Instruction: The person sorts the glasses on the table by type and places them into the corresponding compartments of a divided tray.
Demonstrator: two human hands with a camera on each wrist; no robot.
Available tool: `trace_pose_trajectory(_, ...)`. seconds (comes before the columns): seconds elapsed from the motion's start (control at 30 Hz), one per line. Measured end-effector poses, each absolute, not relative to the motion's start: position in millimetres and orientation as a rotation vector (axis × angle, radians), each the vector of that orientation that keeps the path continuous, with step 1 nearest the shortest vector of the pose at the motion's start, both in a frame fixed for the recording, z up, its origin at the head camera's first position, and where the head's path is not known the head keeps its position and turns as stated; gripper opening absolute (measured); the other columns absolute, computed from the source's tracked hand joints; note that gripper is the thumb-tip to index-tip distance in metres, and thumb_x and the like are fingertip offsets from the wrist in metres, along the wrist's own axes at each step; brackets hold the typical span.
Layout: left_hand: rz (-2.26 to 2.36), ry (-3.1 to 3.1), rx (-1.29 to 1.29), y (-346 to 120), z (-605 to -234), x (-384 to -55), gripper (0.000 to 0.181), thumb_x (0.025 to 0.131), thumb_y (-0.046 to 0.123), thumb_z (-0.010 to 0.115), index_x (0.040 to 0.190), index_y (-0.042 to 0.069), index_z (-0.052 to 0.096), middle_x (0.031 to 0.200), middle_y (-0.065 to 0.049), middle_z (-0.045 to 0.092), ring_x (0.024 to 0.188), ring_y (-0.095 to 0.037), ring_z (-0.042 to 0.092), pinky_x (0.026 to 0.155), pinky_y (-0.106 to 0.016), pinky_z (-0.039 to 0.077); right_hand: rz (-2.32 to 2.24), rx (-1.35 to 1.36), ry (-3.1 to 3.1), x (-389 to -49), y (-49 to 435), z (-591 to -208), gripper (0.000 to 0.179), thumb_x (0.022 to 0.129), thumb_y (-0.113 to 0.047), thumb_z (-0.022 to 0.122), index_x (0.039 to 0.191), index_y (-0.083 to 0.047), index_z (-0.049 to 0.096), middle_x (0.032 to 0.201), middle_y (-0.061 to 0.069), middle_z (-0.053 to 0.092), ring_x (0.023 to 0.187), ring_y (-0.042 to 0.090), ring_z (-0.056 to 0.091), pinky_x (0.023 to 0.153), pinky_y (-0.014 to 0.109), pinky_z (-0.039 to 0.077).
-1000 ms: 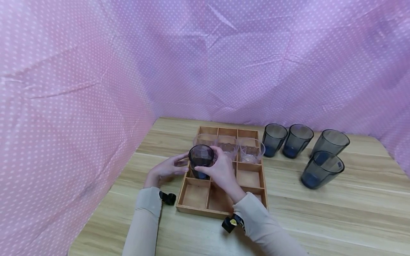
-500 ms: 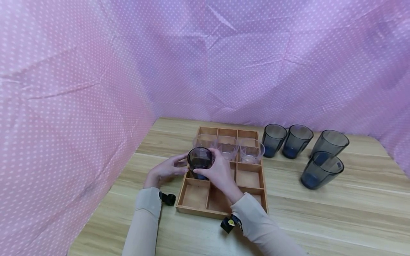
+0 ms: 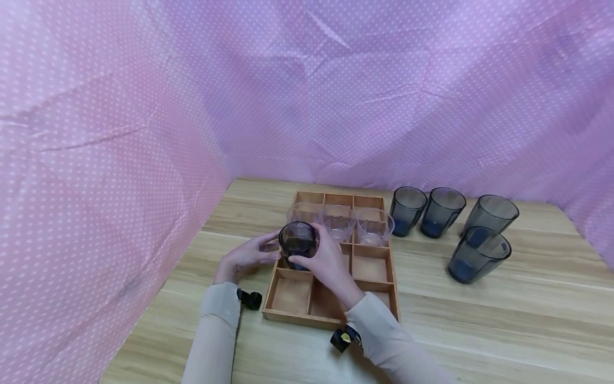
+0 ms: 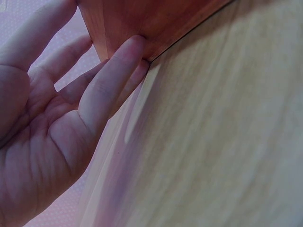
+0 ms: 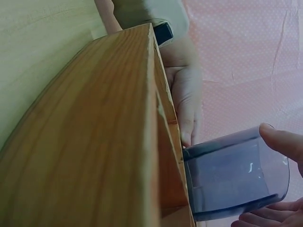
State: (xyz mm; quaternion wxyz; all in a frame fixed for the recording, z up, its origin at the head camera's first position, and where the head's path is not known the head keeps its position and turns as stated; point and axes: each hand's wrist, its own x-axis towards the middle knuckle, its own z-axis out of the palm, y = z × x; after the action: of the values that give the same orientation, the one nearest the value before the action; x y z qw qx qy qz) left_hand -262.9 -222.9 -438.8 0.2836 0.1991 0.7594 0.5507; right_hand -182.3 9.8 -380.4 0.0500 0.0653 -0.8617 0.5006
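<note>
My right hand grips a dark tinted drinking glass near its rim, thumb on one side and fingers on the other. The glass stands upright at the left compartment of the middle row in a wooden divided tray. In the right wrist view its base meets the tray's top edge; how deep it sits is hidden. My left hand lies along the tray's left side, and in the left wrist view its extended fingers touch the tray's outer wall. Three clear glasses stand in the tray behind the dark one.
Several more dark glasses stand upright on the table to the right of the tray, the nearest glass in front of the others. A pink dotted cloth hangs behind the wooden table and along its left side.
The dark glass in my right hand has shifted slightly down and left in the head view. My left hand keeps its place against the tray.
</note>
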Motion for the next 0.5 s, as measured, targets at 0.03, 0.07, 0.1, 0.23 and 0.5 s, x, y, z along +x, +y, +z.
trace_pose_trajectory(0.03, 1.472, 2.036, 0.540, -223.0, -438.7, -262.7, 0.080, 0.092, 0.020, 0.067, 0.155, 0.011, 0.020, 0.160, -0.019, 0.021, 0.146, -0.039, 0.024, 0.106, -0.039, 0.047, 1.528, 0.192, -2.625, -181.7, 10.7, -380.1, 0.086, 0.070, -0.028, 0.088, 0.139, -0.003, 0.044, 0.134, 0.018, 0.058, 0.123, 0.033, 0.056, 0.102, 0.050, 0.047)
trace_pose_trajectory(0.07, 1.470, 2.040, 0.550, -223.1, -438.8, -262.6, 0.080, 0.092, 0.021, 0.067, 0.155, 0.010, 0.019, 0.160, -0.021, 0.021, 0.146, -0.040, 0.024, 0.106, -0.039, 0.047, 1.533, 0.184, -2.625, -181.0, 11.7, -379.6, 0.087, 0.070, -0.027, 0.088, 0.140, -0.003, 0.044, 0.135, 0.017, 0.058, 0.124, 0.033, 0.056, 0.103, 0.050, 0.046)
trace_pose_trajectory(0.1, 1.468, 2.046, 0.548, -222.9, -438.5, -262.6, 0.080, 0.092, 0.021, 0.067, 0.155, 0.011, 0.019, 0.159, -0.021, 0.022, 0.145, -0.040, 0.025, 0.106, -0.039, 0.047, 1.537, 0.178, -2.624, -180.5, 12.9, -379.0, 0.087, 0.070, -0.027, 0.088, 0.141, -0.004, 0.043, 0.136, 0.017, 0.058, 0.125, 0.033, 0.055, 0.104, 0.051, 0.045)
trace_pose_trajectory(0.23, 1.471, 2.048, 0.525, -223.9, -438.6, -261.8, 0.080, 0.091, 0.022, 0.068, 0.155, 0.012, 0.020, 0.159, -0.020, 0.023, 0.146, -0.039, 0.025, 0.107, -0.040, 0.045, 1.553, 0.153, -2.637, -177.4, 18.5, -377.1, 0.086, 0.072, -0.026, 0.087, 0.142, -0.006, 0.043, 0.142, 0.013, 0.054, 0.131, 0.032, 0.050, 0.108, 0.052, 0.042)
trace_pose_trajectory(0.5, 1.509, 2.010, 0.444, -221.9, -438.1, -262.1, 0.082, 0.089, 0.021, 0.070, 0.155, 0.015, 0.023, 0.160, -0.016, 0.023, 0.147, -0.036, 0.024, 0.110, -0.042, 0.043, 1.565, 0.159, -2.660, -170.1, 35.6, -376.4, 0.082, 0.075, -0.024, 0.084, 0.143, -0.005, 0.042, 0.145, 0.014, 0.051, 0.134, 0.032, 0.048, 0.110, 0.050, 0.041)
